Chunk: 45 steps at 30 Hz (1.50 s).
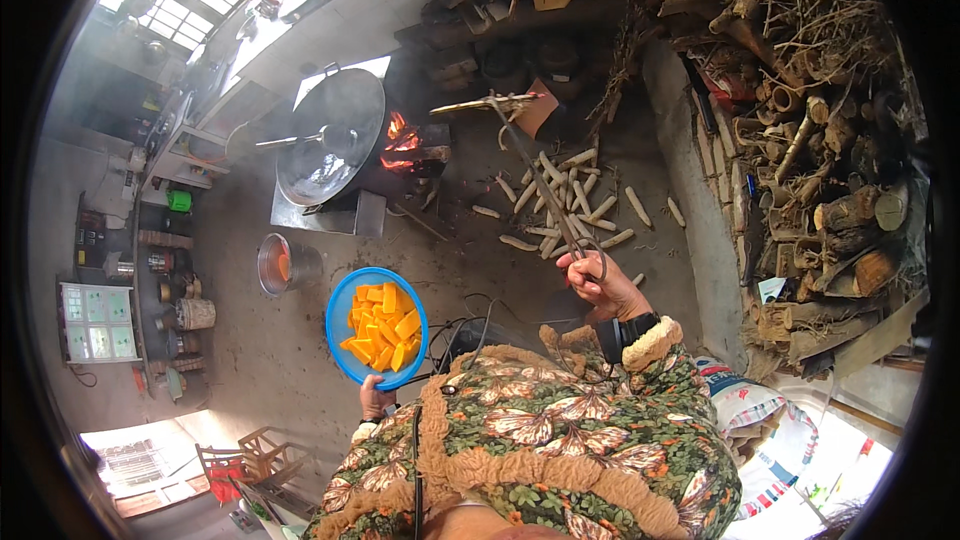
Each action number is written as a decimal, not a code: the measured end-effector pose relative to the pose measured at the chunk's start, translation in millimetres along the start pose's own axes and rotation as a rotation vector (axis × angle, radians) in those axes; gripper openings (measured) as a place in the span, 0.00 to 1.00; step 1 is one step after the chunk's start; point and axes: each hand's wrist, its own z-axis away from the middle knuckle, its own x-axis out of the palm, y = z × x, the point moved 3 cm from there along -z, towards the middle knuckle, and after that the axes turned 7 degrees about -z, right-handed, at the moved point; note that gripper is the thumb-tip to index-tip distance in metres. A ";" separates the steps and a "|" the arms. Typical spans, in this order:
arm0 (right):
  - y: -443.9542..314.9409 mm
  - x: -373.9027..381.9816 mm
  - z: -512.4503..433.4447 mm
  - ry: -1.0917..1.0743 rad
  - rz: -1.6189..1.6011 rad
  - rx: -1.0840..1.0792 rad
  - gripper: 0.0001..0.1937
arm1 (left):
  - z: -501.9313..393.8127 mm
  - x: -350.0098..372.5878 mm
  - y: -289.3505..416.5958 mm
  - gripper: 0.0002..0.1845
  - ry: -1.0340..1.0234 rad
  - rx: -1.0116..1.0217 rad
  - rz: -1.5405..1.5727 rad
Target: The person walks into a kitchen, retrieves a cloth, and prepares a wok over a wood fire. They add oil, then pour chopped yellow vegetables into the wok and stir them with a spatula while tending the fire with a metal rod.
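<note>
My left hand (375,394) grips the lower rim of a blue plastic basin (330,334), which holds chunks of orange squash, probably pumpkin (384,326). In my right hand (606,286) are long metal fire tongs (547,191), held by their looped handles. At their far tips is a piece of split wood (480,103) with a reddish end. Left of it, flames (400,136) burn at the mouth of a stove (367,214). On this stove sits a large wok (300,165), with a metal ladle (289,141) lying in it and haze above.
Several corncobs (585,195) lie scattered on the floor below the tongs. A metal bucket (304,266) containing something orange stands beside the stove. Stacked firewood (832,150) lines the right, behind a low concrete ledge (679,187). Wooden chairs (262,461) stand at lower left.
</note>
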 end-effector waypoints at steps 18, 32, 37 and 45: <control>48.3 59.3 -244.6 -0.220 0.100 0.355 0.11 | 60.2 -26.8 -55.8 0.06 -0.079 -0.131 0.461; 22.5 -7.5 -87.4 -0.225 0.069 0.297 0.15 | 70.8 46.8 5.9 0.19 0.146 0.138 -0.034; 17.4 -55.1 -8.9 -0.121 -0.048 0.284 0.18 | 51.9 66.2 29.8 0.12 0.094 -0.056 -0.078; 48.7 -142.8 -40.9 0.149 -0.206 0.328 0.20 | 26.7 68.1 31.8 0.05 0.188 0.015 -0.300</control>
